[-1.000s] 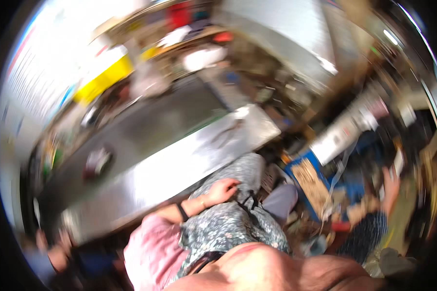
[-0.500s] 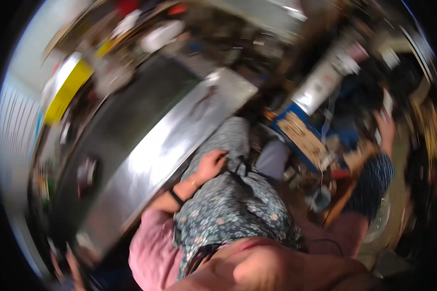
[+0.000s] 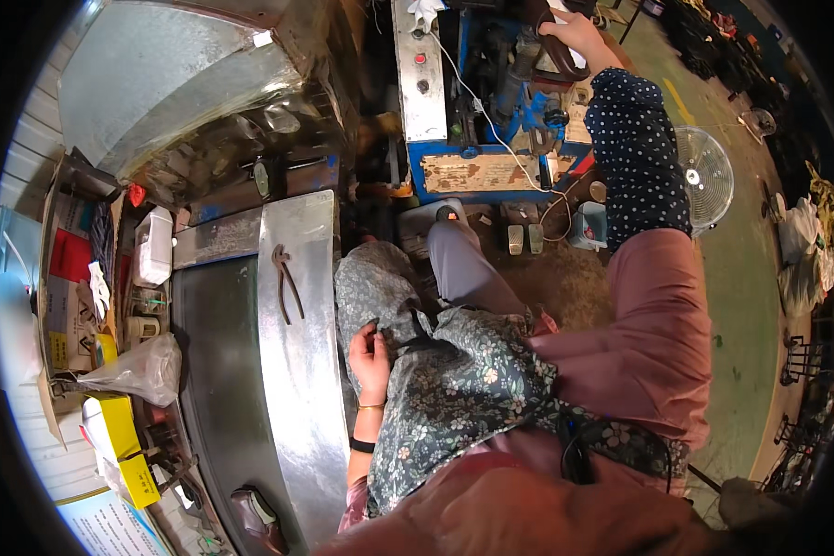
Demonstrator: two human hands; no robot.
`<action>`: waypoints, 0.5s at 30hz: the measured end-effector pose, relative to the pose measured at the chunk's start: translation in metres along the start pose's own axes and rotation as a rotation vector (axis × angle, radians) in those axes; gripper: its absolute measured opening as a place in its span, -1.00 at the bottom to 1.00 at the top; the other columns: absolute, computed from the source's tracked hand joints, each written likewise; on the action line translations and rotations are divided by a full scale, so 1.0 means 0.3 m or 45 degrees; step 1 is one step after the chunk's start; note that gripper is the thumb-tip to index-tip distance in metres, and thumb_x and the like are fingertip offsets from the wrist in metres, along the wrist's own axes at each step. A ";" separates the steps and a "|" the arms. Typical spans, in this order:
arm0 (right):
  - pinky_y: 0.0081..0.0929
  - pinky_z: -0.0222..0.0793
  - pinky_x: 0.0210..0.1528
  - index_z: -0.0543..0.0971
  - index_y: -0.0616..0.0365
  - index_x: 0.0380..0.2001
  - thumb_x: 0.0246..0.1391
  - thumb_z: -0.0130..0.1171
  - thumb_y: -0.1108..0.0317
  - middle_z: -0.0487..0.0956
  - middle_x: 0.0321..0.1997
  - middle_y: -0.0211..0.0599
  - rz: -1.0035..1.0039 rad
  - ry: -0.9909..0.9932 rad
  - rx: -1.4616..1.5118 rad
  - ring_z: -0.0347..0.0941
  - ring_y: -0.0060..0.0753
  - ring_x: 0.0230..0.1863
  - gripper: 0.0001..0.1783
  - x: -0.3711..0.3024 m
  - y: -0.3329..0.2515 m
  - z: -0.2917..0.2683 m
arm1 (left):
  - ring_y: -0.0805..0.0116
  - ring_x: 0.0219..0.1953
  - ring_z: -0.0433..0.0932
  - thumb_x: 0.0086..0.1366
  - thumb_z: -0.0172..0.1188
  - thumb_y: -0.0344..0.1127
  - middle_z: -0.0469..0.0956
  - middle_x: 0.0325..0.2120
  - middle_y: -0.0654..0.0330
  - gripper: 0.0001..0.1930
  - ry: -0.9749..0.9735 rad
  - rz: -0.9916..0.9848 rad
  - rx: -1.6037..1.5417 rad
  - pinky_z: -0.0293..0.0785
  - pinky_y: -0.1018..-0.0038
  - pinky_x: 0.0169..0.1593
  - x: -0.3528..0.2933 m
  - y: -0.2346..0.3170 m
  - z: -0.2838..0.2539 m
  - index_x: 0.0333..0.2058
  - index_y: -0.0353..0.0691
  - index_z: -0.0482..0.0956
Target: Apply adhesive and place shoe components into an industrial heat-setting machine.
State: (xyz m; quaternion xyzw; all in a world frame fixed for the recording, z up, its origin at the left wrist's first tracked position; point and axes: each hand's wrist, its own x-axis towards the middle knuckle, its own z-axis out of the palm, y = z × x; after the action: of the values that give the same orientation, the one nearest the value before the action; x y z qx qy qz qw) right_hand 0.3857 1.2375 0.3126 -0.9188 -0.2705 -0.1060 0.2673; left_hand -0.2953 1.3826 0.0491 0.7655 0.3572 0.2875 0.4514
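Note:
At the top right, my right hand [image 3: 579, 39] reaches out at the end of a dotted dark sleeve. Its fingers are closed over the edge of a brown leather shoe [image 3: 558, 54], with something white beside the palm. The shoe is at the near right part of a blue machine [image 3: 435, 185], and its far end is cut off by the frame. My left hand [image 3: 369, 366] rests on my floral apron [image 3: 463, 380], fingers loosely bent and slightly apart. A small dark spot shows at its fingertips.
Pincers [image 3: 285, 283] lie on the metal ledge [image 3: 296, 398] beside a dark belt [image 3: 222, 371]. Another brown shoe [image 3: 258, 519] sits on the belt. Yellow boxes [image 3: 120, 445] and a plastic bag [image 3: 148, 371] line the left side. A round fan [image 3: 704, 176] stands right of my arm.
My view has swung round, and the blur has cleared. The right hand, earlier smeared at the far right, is now on the brown shoe by the machine. The left hand stays on the apron.

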 end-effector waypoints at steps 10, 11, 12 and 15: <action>-0.24 0.34 0.17 0.53 -0.16 0.13 -0.33 0.26 -0.17 0.47 0.17 0.07 -0.077 -0.197 -0.081 0.42 0.00 0.16 -0.17 -0.058 -0.067 -0.052 | 0.46 -0.32 0.52 0.29 0.13 -0.46 0.57 -0.28 0.16 -0.80 0.000 -0.059 -0.117 0.46 0.53 -0.18 -0.013 -0.027 -0.022 -0.11 -0.34 0.54; -0.24 0.34 0.16 0.53 -0.18 0.14 -0.32 0.24 -0.17 0.41 0.23 0.06 -0.076 -0.104 -0.231 0.43 0.00 0.15 -0.18 -0.072 -0.056 -0.034 | 0.46 -0.32 0.52 0.29 0.13 -0.47 0.57 -0.29 0.16 -0.80 -0.018 -0.061 -0.105 0.46 0.54 -0.18 0.002 -0.012 -0.005 -0.11 -0.34 0.54; -0.25 0.33 0.18 0.52 -0.21 0.15 -0.31 0.24 -0.18 0.36 0.27 0.07 -0.040 -0.046 -0.262 0.41 0.02 0.17 -0.18 -0.079 -0.062 -0.019 | 0.46 -0.32 0.52 0.29 0.13 -0.47 0.57 -0.29 0.16 -0.80 -0.033 -0.056 -0.107 0.46 0.54 -0.18 0.012 -0.014 0.004 -0.11 -0.34 0.54; -0.24 0.28 0.22 0.45 -0.37 0.19 -0.27 0.21 -0.32 0.22 0.35 0.14 0.088 0.061 -0.315 0.32 0.11 0.25 -0.15 -0.120 -0.091 0.039 | 0.47 -0.35 0.51 0.29 0.13 -0.47 0.56 -0.32 0.18 -0.80 -0.037 -0.031 -0.068 0.46 0.55 -0.21 0.025 -0.020 0.026 -0.11 -0.34 0.54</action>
State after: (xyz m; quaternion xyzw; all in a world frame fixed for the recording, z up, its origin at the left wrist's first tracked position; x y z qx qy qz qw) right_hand 0.3413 1.2475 0.3024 -0.9507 -0.2171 -0.1511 0.1619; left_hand -0.2867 1.3868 0.0412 0.7528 0.3522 0.2804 0.4803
